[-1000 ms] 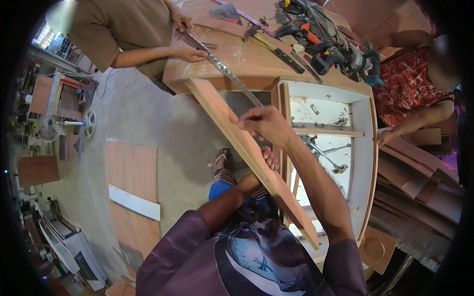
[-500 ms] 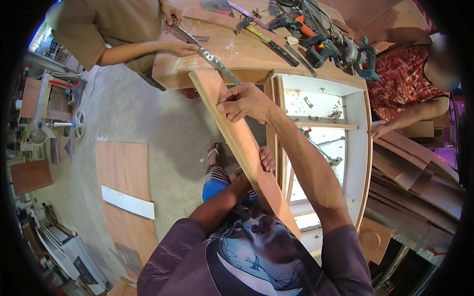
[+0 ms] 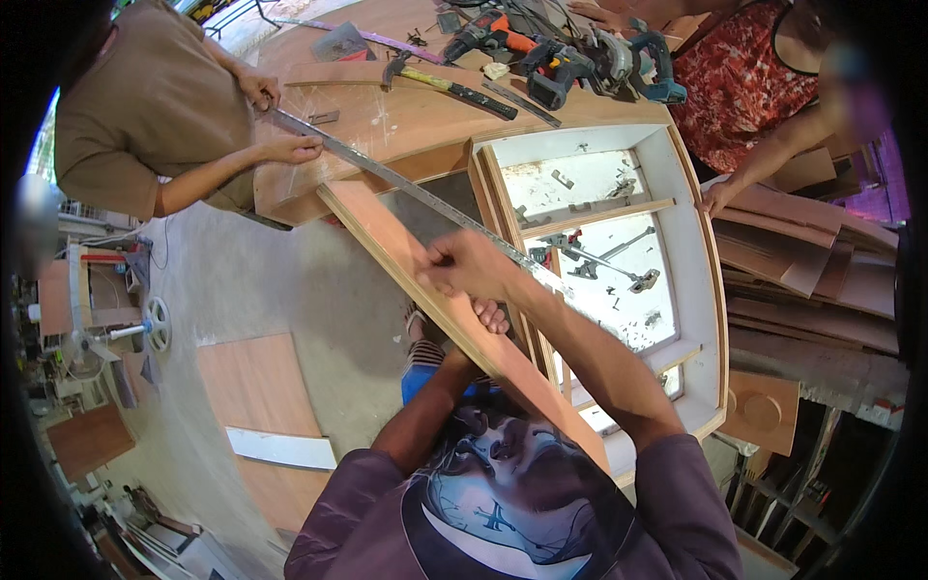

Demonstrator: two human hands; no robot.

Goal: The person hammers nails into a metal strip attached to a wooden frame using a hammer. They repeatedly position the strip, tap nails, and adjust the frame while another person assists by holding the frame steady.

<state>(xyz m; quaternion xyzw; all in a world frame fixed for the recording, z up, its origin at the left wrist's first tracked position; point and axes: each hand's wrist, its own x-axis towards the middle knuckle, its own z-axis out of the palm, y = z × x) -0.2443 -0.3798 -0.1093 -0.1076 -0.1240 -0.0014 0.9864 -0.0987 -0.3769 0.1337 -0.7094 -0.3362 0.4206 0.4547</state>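
Observation:
A long plywood board (image 3: 372, 232) slants from the middle of the view toward my chest. My left hand (image 3: 490, 315) comes from beneath, its fingers wrapped over the board's far edge. Above the board's face, my right hand (image 3: 468, 265) has its fingers curled together in a pinch. Anything between those fingers is hidden. A long metal ruler (image 3: 406, 186) runs just beyond my right hand toward the cabinet frame (image 3: 710, 280). Its far end is in the hands of a person in a brown shirt (image 3: 164, 106).
On the workbench (image 3: 367, 121) lie a hammer (image 3: 454, 92), a drill (image 3: 478, 34) and a circular saw (image 3: 619, 63). Hinges and screws litter the frame's white panel (image 3: 619, 290). At right, another person's hand (image 3: 715, 198) touches the frame, near stacked boards (image 3: 812, 232). Plywood (image 3: 261, 387) lies on the floor at left.
My right hand has moved down along the board, closer to my left hand. The ruler now reaches across past my right hand to the frame. The view has shifted.

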